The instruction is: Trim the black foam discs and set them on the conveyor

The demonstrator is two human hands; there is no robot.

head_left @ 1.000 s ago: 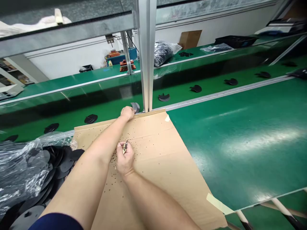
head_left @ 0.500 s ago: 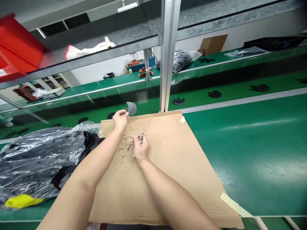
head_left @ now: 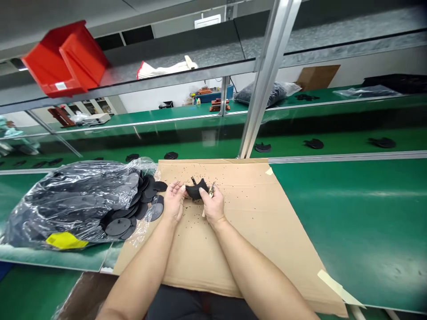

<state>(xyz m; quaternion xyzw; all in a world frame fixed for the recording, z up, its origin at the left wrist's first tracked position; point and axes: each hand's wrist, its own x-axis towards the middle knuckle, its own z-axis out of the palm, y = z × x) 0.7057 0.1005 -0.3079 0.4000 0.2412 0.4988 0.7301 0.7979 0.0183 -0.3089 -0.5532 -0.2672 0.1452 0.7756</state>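
Over the cardboard sheet (head_left: 200, 262), a black curved, crescent-like piece (head_left: 196, 191) with a short tab is held between my two hands. My left hand (head_left: 175, 201) pinches its left end. At the right end, the thumb of my right hand (head_left: 214, 205) presses on the piece. That same hand also keeps a small metal tool (head_left: 211, 190) in its closed fingers; its exact kind is too small to make out. Tiny black bits are scattered on the cardboard around and below the hands.
Left of the cardboard lies a clear plastic bag (head_left: 76, 195) with several black discs (head_left: 120, 226) spilling out. Behind, a green conveyor belt (head_left: 213, 149) carries black pieces like the held one. A metal post (head_left: 263, 84) rises at the back; a red bin (head_left: 66, 62) sits on the shelf.
My left hand has come back from the belt edge with the black piece and lowered beside my right hand. Now both hands hold the piece; the view has shifted left.
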